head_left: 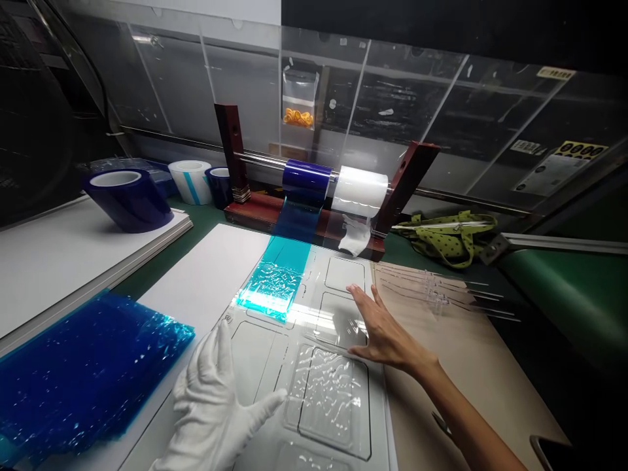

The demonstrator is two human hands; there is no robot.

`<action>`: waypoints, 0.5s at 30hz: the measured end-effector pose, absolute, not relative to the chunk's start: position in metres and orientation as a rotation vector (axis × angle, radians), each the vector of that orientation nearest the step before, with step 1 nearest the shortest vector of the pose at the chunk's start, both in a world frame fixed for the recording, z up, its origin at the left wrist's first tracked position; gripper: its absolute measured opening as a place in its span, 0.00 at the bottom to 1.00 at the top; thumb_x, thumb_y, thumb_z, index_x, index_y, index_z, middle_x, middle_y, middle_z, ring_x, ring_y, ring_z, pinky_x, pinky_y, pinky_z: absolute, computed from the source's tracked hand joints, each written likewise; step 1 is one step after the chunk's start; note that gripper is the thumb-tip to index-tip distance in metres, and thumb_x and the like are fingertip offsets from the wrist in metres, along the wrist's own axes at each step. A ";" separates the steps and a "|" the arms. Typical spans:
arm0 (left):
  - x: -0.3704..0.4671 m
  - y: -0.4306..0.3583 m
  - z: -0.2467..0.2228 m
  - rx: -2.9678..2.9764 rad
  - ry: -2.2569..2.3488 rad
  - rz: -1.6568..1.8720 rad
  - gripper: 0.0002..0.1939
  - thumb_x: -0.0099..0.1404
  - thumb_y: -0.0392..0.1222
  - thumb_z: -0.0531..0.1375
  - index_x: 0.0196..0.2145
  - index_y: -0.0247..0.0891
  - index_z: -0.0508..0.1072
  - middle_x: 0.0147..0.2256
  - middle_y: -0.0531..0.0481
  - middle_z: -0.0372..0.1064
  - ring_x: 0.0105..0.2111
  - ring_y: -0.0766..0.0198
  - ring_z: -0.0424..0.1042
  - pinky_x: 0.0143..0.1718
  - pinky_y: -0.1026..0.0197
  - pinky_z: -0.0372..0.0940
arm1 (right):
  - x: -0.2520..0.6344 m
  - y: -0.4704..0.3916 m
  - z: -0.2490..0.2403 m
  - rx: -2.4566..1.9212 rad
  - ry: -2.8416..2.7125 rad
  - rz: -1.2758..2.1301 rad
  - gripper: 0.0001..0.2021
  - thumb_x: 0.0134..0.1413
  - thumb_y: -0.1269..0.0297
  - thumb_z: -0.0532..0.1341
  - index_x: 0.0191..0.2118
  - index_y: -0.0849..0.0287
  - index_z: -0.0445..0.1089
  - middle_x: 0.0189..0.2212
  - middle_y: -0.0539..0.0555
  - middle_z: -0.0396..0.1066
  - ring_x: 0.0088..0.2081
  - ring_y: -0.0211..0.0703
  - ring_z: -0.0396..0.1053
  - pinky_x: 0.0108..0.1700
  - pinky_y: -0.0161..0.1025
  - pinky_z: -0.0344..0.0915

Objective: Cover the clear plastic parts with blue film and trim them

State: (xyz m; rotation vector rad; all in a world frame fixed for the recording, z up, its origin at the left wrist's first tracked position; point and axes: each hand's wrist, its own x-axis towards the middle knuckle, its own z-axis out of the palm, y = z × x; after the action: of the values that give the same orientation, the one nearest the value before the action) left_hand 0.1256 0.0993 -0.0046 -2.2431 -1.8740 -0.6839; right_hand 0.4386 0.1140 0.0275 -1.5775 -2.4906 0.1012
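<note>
The left hand (213, 392), in a white glove, is open with its fingers together and thumb spread, over the near part of the white sheet (258, 360) with its printed outlines. The bare right hand (380, 330) is open too, fingers and thumb apart, over the outlines farther up; whether either hand presses on anything, I cannot tell. Neither has a clear grip on a thing. The blue film (287, 261) runs from the blue roll (307, 178) on the stand (411, 183) down onto the sheet, its loose end between the hands and beyond them, flat in its upper part and crinkled lower down. A rippled clear piece (326, 396) lies over an outline just beside the left thumb.

For good handling here, thin film likely calls for a light touch: hold it by its edges, keep it even from side to side, and smooth from the middle outward so air does not stay under it. The gloved fingers suit the faces best (bare skin may leave marks). Lining edges up with the printed lines before pressing seems wise, since film that clings probably creases when lifted again.
</note>
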 end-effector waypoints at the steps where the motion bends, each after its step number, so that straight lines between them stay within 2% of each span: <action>1: 0.125 0.102 -0.002 -2.270 -1.924 -0.679 0.67 0.42 0.79 0.50 0.65 0.29 0.35 0.59 0.25 0.48 0.58 0.32 0.52 0.51 0.36 0.55 | 0.440 0.114 0.027 -1.581 -2.492 0.102 0.60 0.43 0.57 0.68 0.66 0.67 0.20 0.65 0.71 0.42 0.67 0.57 0.38 0.65 0.62 0.31; 3: 0.124 0.113 0.008 -2.336 -2.083 -0.695 0.68 0.39 0.78 0.54 0.65 0.30 0.37 0.60 0.27 0.46 0.59 0.31 0.49 0.53 0.35 0.54 | 0.441 0.113 0.029 -1.607 -2.477 0.089 0.62 0.43 0.54 0.69 0.66 0.66 0.18 0.66 0.70 0.38 0.67 0.58 0.34 0.65 0.63 0.29; 5: 0.125 0.131 0.024 -2.413 -2.270 -0.771 0.65 0.41 0.75 0.57 0.65 0.33 0.39 0.62 0.30 0.44 0.61 0.33 0.48 0.55 0.37 0.54 | 0.442 0.107 0.032 -1.637 -2.439 0.050 0.62 0.44 0.50 0.68 0.66 0.66 0.17 0.67 0.69 0.34 0.67 0.59 0.31 0.64 0.64 0.28; 7: 0.129 0.161 0.040 -2.476 -2.441 -0.918 0.55 0.49 0.71 0.57 0.65 0.39 0.42 0.62 0.36 0.46 0.60 0.40 0.52 0.55 0.42 0.56 | 0.440 0.097 0.037 -1.641 -2.393 -0.004 0.60 0.46 0.46 0.65 0.67 0.66 0.19 0.67 0.69 0.33 0.67 0.60 0.31 0.64 0.65 0.28; 9: 0.136 0.201 0.051 -2.453 -2.625 -1.124 0.42 0.57 0.65 0.56 0.63 0.44 0.50 0.59 0.41 0.54 0.56 0.49 0.60 0.54 0.49 0.59 | 0.436 0.084 0.040 -1.620 -2.359 -0.034 0.56 0.50 0.45 0.61 0.67 0.66 0.21 0.67 0.68 0.35 0.67 0.60 0.34 0.64 0.65 0.29; 11: 0.144 0.243 0.056 -2.421 -2.669 -1.166 0.32 0.61 0.59 0.55 0.59 0.41 0.58 0.54 0.41 0.61 0.51 0.55 0.65 0.52 0.52 0.62 | 0.429 0.069 0.041 -1.586 -2.339 -0.038 0.53 0.52 0.46 0.59 0.67 0.68 0.23 0.67 0.68 0.38 0.67 0.60 0.37 0.65 0.64 0.32; 12: 0.149 0.262 0.056 -2.421 -2.676 -1.169 0.28 0.62 0.55 0.56 0.56 0.38 0.62 0.52 0.41 0.63 0.49 0.56 0.66 0.50 0.50 0.63 | 0.426 0.061 0.040 -1.563 -2.332 -0.041 0.52 0.53 0.46 0.59 0.67 0.69 0.25 0.67 0.68 0.40 0.67 0.60 0.38 0.65 0.63 0.35; 15: 0.162 0.300 0.057 -2.491 -2.619 -1.198 0.19 0.65 0.48 0.57 0.50 0.36 0.66 0.50 0.44 0.65 0.46 0.57 0.68 0.47 0.49 0.66 | 0.418 0.044 0.034 -1.489 -2.298 -0.072 0.51 0.53 0.43 0.58 0.67 0.72 0.30 0.66 0.69 0.43 0.66 0.62 0.41 0.64 0.60 0.42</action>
State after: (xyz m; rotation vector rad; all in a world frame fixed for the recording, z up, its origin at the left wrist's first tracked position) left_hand 0.1616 0.2996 0.0569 -2.4914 -2.6194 -1.1979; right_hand 0.4177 0.0437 0.0338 -1.4893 -2.2978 -0.0720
